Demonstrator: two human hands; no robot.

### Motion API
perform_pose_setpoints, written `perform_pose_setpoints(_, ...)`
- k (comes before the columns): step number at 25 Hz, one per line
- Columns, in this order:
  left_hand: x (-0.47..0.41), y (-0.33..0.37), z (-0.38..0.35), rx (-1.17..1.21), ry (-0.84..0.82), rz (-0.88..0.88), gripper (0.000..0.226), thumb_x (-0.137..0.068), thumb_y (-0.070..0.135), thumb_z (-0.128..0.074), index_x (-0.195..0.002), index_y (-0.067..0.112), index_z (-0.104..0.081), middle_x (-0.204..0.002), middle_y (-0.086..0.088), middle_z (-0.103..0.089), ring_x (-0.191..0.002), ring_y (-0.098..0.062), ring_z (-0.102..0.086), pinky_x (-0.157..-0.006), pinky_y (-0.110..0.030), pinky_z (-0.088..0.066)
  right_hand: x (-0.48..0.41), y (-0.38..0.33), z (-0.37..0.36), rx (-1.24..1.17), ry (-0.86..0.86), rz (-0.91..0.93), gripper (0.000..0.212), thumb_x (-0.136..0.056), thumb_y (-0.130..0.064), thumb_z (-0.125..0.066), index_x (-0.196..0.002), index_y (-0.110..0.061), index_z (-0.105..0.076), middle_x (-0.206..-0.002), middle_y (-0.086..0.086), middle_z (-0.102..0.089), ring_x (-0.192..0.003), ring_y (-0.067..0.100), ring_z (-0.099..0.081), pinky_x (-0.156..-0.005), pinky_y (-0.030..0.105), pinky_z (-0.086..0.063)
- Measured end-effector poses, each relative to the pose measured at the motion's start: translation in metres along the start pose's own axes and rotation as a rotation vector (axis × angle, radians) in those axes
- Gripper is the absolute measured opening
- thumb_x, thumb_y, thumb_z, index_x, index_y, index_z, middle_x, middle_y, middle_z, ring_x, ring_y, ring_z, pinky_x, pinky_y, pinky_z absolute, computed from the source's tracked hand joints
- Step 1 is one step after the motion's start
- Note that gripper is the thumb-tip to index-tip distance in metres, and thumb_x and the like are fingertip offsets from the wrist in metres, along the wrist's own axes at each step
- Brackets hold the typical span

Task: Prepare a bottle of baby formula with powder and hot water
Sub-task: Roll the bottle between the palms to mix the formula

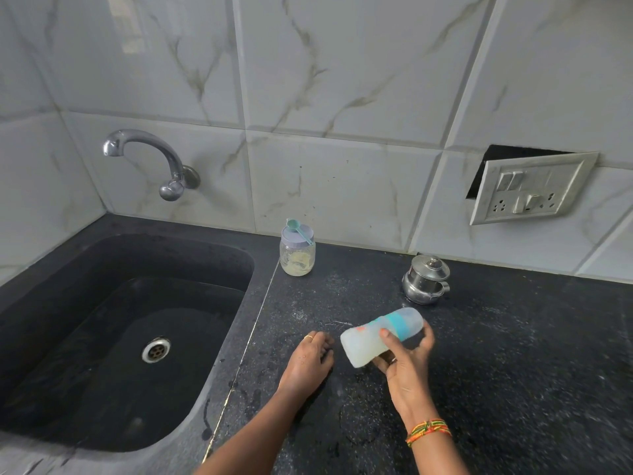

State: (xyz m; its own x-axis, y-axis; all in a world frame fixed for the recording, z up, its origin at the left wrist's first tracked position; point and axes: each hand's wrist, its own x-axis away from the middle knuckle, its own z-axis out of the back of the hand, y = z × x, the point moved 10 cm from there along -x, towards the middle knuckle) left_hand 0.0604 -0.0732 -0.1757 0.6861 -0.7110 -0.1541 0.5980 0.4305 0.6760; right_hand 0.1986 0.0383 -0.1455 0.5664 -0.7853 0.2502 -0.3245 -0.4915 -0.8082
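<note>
Dark counter (513,354), frame centre: right hand (406,363) grasping tilted bottle (380,335) mid-body; light, prob slippery. Left hand (310,358) loosely curled, holding nothing.

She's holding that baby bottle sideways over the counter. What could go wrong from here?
The baby bottle lies tilted in the right hand with milky liquid inside; if its teal collar is loose, it could leak. The grip is one-handed, with the left hand resting on the counter, so the bottle might slip. A wide swing could also knock the steel pot just behind it.
</note>
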Motion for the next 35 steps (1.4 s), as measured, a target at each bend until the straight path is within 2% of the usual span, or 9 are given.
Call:
perform_pose_setpoints(2,0.0,0.0,-0.001,0.003,-0.006,0.004,0.017,-0.088,0.014,-0.053,-0.105,0.015,-0.057,-0.093,0.008,-0.049,-0.079,-0.003,-0.044,-0.068,-0.003,-0.034,-0.002,0.003,0.005,-0.129,0.053,-0.021,0.061,-0.087,0.001,-0.058,-0.126,-0.039,-0.034,-0.123,0.005,-0.053,-0.101,0.023,-0.059,-0.071,0.045,-0.056)
perform_pose_setpoints(9,0.001,0.001,0.0,0.005,-0.003,0.0,0.017,-0.088,0.013,-0.052,-0.104,0.014,-0.057,-0.093,0.007,-0.049,-0.077,-0.003,-0.043,-0.067,-0.001,-0.033,-0.003,0.002,0.01,-0.138,0.074,-0.017,0.065,-0.087,-0.001,-0.059,-0.131,-0.04,-0.032,-0.125,0.005,-0.053,-0.105,0.024,-0.058,-0.071,0.044,-0.057)
perform_pose_setpoints(13,0.0,0.0,-0.001,0.002,0.0,0.0,0.018,-0.087,0.012,-0.052,-0.105,0.014,-0.058,-0.092,0.007,-0.049,-0.077,-0.002,-0.044,-0.068,-0.002,-0.035,-0.001,-0.004,0.002,0.023,-0.002,0.011,0.071,-0.084,0.007,-0.059,-0.129,-0.041,-0.033,-0.11,0.002,-0.058,-0.099,0.023,-0.06,-0.074,0.046,-0.054)
perform_pose_setpoints(16,0.0,0.001,0.0,0.005,0.0,-0.001,0.017,-0.087,0.012,-0.053,-0.104,0.013,-0.058,-0.092,0.006,-0.05,-0.075,-0.001,-0.043,-0.068,-0.002,-0.035,-0.002,-0.003,0.007,-0.122,0.05,0.003,0.062,-0.086,0.001,-0.059,-0.124,-0.042,-0.035,-0.122,0.004,-0.052,-0.105,0.024,-0.057,-0.071,0.045,-0.057)
perform_pose_setpoints(19,0.0,0.0,0.0,-0.005,0.0,-0.003,0.018,-0.088,0.013,-0.052,-0.105,0.015,-0.057,-0.092,0.008,-0.049,-0.078,-0.003,-0.044,-0.068,-0.002,-0.034,0.0,-0.005,-0.002,-0.006,-0.013,0.005,0.07,-0.084,0.008,-0.058,-0.13,-0.039,-0.034,-0.115,0.005,-0.057,-0.101,0.024,-0.059,-0.076,0.048,-0.054)
perform_pose_setpoints(23,0.0,-0.001,-0.001,0.004,-0.003,-0.001,0.017,-0.087,0.013,-0.053,-0.104,0.015,-0.057,-0.092,0.007,-0.049,-0.075,-0.001,-0.043,-0.068,-0.002,-0.035,-0.003,-0.004,0.005,-0.165,0.055,0.019,0.065,-0.087,0.001,-0.057,-0.134,-0.035,-0.032,-0.125,0.005,-0.053,-0.1,0.022,-0.059,-0.06,0.039,-0.058)
perform_pose_setpoints(27,0.0,-0.002,-0.002,0.01,-0.001,0.0,0.018,-0.086,0.013,-0.053,-0.103,0.015,-0.058,-0.092,0.007,-0.05,-0.076,-0.002,-0.044,-0.068,-0.003,-0.035,-0.002,-0.007,0.0,-0.021,-0.013,0.018,0.071,-0.084,0.008,-0.058,-0.132,-0.038,-0.034,-0.111,0.003,-0.06,-0.098,0.023,-0.061,-0.072,0.045,-0.055)
perform_pose_setpoints(30,0.0,0.0,-0.001,0.015,-0.001,-0.001,0.016,-0.087,0.013,-0.053,-0.103,0.016,-0.057,-0.091,0.007,-0.049,-0.075,0.0,-0.044,-0.068,-0.003,-0.036,-0.003,-0.006,0.006,-0.136,0.038,0.011,0.067,-0.086,0.002,-0.057,-0.134,-0.039,-0.033,-0.119,0.002,-0.056,-0.105,0.024,-0.058,-0.069,0.042,-0.057)
perform_pose_setpoints(35,0.0,0.0,0.0,0.007,0.0,-0.004,0.018,-0.087,0.014,-0.053,-0.104,0.016,-0.057,-0.091,0.008,-0.048,-0.076,-0.001,-0.044,-0.068,-0.002,-0.035,0.001,-0.007,-0.002,-0.014,-0.02,0.012,0.072,-0.084,0.007,-0.058,-0.133,-0.039,-0.033,-0.112,0.005,-0.06,-0.1,0.025,-0.061,-0.072,0.044,-0.056)
